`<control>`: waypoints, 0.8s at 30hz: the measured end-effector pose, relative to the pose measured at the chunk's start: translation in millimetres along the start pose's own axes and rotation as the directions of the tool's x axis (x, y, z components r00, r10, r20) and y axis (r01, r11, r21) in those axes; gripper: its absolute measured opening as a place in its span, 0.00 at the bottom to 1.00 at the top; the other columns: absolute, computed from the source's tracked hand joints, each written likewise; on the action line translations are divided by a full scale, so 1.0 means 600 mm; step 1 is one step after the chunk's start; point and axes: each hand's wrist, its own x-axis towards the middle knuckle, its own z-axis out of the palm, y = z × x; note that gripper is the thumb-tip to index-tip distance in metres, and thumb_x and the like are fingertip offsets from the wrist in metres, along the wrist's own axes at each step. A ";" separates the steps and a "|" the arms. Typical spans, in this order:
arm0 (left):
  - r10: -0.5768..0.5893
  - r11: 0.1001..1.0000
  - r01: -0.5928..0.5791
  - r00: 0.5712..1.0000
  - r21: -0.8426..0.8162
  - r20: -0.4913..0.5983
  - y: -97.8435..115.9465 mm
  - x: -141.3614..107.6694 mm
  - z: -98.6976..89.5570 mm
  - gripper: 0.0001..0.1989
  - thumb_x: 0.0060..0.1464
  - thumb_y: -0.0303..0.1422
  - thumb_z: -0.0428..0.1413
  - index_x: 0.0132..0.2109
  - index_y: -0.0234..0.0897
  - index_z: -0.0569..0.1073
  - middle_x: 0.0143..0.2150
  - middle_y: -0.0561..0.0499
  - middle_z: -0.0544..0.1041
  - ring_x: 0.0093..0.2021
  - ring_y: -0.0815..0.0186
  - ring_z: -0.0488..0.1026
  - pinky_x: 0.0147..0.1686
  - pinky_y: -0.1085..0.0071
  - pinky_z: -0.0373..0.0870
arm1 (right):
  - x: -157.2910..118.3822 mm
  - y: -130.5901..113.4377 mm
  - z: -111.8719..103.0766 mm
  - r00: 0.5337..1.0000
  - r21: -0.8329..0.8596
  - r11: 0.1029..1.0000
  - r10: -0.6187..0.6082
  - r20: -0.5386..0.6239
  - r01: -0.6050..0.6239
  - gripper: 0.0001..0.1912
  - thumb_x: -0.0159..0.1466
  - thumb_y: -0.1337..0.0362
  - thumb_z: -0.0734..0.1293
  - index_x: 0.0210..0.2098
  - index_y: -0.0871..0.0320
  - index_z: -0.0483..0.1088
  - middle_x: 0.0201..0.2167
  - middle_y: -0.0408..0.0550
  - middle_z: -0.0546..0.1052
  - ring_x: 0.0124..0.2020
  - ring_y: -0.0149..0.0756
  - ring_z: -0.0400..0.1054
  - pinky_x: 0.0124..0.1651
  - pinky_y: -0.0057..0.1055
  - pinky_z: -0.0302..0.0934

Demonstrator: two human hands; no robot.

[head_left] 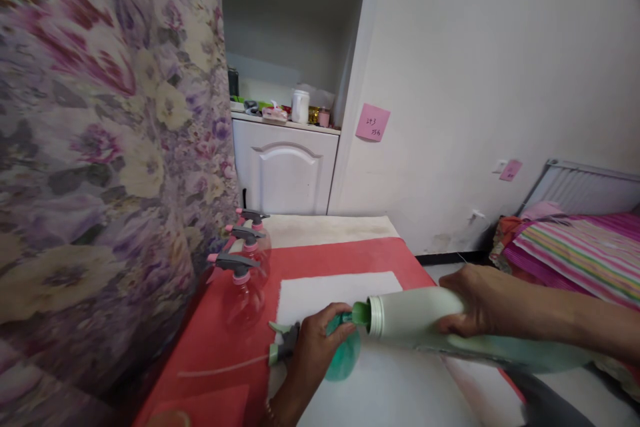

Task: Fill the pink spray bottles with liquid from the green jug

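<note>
My left hand (323,340) is closed around the neck of a clear green spray bottle body (345,359), its top off. My right hand (467,303) grips a large pale green bottle (417,313), tipped nearly level. The mouth of that bottle sits right at the neck of the small one, and green shows in its opening; whether liquid is flowing I cannot tell. Beside my left wrist lies a grey and green spray head (283,347) with its thin dip tube (225,365) stretching left. My left fingers partly hide the small bottle's neck.
Several clear spray bottles with pink and grey tops, the nearest a spray bottle (244,297), stand along the table's left side. A white cloth (335,290) covers part of the red tabletop (225,353). A floral curtain (115,147) hangs at left; a bed (590,240) stands at right.
</note>
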 end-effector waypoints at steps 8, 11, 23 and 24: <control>0.003 1.000 -0.003 1.000 0.004 0.002 0.000 0.004 0.001 0.09 0.51 0.33 0.57 0.41 0.41 0.78 0.39 0.53 0.82 0.41 0.63 0.76 0.43 0.72 0.68 | -0.002 -0.009 -0.007 0.999 -0.030 0.999 0.016 0.032 -0.016 0.18 0.58 0.48 0.67 0.29 0.58 0.73 0.24 0.47 0.76 0.25 0.35 0.68 0.25 0.27 0.53; 0.008 1.000 -0.008 1.000 0.000 0.005 -0.001 0.003 0.002 0.09 0.51 0.33 0.57 0.41 0.41 0.78 0.39 0.53 0.82 0.41 0.63 0.76 0.43 0.72 0.68 | -0.003 -0.011 -0.009 0.999 -0.026 1.000 0.019 0.037 -0.018 0.17 0.58 0.49 0.67 0.29 0.58 0.72 0.25 0.48 0.77 0.25 0.35 0.69 0.25 0.28 0.53; 0.012 1.000 -0.012 1.000 0.016 0.002 0.005 0.001 0.000 0.10 0.50 0.33 0.57 0.41 0.42 0.78 0.39 0.53 0.82 0.41 0.62 0.77 0.43 0.71 0.69 | -0.003 -0.014 -0.010 0.999 -0.043 0.999 0.033 0.022 -0.032 0.18 0.56 0.48 0.68 0.28 0.59 0.73 0.23 0.47 0.76 0.23 0.35 0.68 0.23 0.27 0.51; 0.010 1.000 -0.010 1.000 0.019 0.002 0.007 0.001 0.000 0.09 0.50 0.33 0.57 0.41 0.42 0.78 0.39 0.53 0.82 0.41 0.62 0.77 0.43 0.72 0.69 | -0.003 -0.013 -0.010 0.999 -0.050 0.998 0.031 0.021 -0.030 0.18 0.56 0.48 0.68 0.28 0.59 0.73 0.22 0.47 0.76 0.23 0.35 0.67 0.23 0.27 0.51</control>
